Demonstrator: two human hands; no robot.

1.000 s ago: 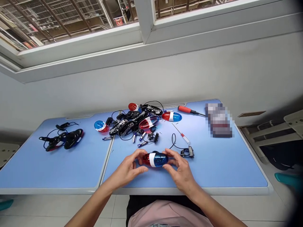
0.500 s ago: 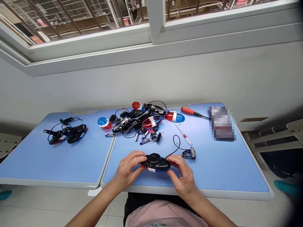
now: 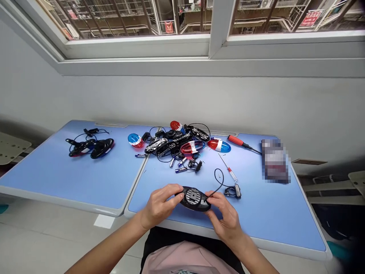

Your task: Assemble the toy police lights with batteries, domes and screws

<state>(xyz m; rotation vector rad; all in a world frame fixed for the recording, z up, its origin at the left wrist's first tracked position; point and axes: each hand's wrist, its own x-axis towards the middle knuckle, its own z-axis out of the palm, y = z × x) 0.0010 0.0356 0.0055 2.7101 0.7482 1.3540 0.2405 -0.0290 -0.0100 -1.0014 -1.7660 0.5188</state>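
Tilting the black oval horn housing (image 3: 194,198) too far could pull its cable (image 3: 223,178) taut and drag the clamp-on switch (image 3: 237,191); a light fingertip grip could let it slip; it lies between the left hand (image 3: 159,205) and right hand (image 3: 227,219), each partly closed, pinching one end.

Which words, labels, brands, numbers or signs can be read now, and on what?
None can be read for certain.
Red sign outside the window: characters, too blurred.
Blue-and-white battery nearest the hands: markings too small.
Pixelated object at right: obscured.
Black housing being held: no legible lettering.
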